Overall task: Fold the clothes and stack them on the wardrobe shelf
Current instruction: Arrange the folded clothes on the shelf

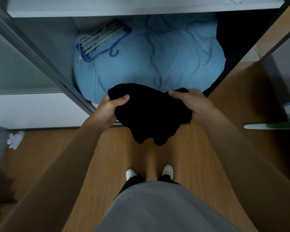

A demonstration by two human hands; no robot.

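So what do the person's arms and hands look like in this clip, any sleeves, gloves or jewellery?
Both forearms are bare right up to the bottom edge of the picture, so no sleeve shows. The left hand and right hand wear no gloves, and no rings, watch or bracelet can be seen on the parts in view. Below them the person wears a grey top, dark trousers and white shoes.

Wardrobe compartment and wood floor

Beyond the hands, a blue duvet (166, 56) fills the wardrobe bottom (60, 47), hangers (100, 39) lying on it; left of the left hand, crumpled white paper (15, 139) lies on the floor (199, 156).
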